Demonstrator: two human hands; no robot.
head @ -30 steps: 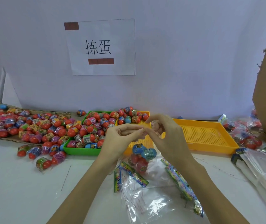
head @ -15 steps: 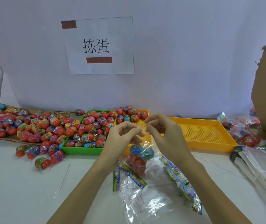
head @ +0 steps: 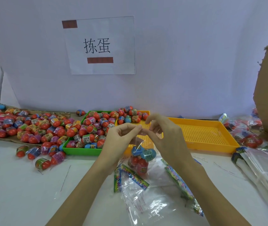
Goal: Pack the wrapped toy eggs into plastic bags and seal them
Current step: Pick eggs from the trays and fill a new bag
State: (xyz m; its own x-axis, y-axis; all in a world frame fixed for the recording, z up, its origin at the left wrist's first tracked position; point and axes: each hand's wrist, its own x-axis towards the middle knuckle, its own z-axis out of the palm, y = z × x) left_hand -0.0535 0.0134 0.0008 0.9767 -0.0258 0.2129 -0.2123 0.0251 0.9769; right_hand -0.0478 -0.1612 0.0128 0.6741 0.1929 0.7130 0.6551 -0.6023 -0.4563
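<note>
White wall and a pale worktop (head: pixel 24 193) frame a packing station, with a printed paper sign (head: pixel 100 45) taped up behind it. At the centre, a clear plastic bag (head: pixel 140 154) hangs between the two hands, already holding a few wrapped toy eggs (head: pixel 144 156), blue ones above red ones. The left hand (head: pixel 120 139) and the right hand (head: pixel 166 137) meet at the bag's mouth, and the fingers (head: pixel 137 128) of each pinch the top edge; the bag looks filled and the sealing seems to be the step in hand, though whether the mouth is closed yet cannot be told.

Below it lie empty bags (head: pixel 149 199) with coloured header strips, waiting to be filled. Behind the hands, a green tray (head: pixel 79 151) is heaped with loose eggs, and a yellow tray (head: pixel 211 136) holds only a handful at its far left corner. Many more eggs cover a cardboard sheet (head: pixel 37 111) to the left and spill onto the worktop. Finished bags (head: pixel 247 136) pile up at the right, beside a stack of bags (head: pixel 263 168). Judging by the loose eggs, most of the job remains.
</note>
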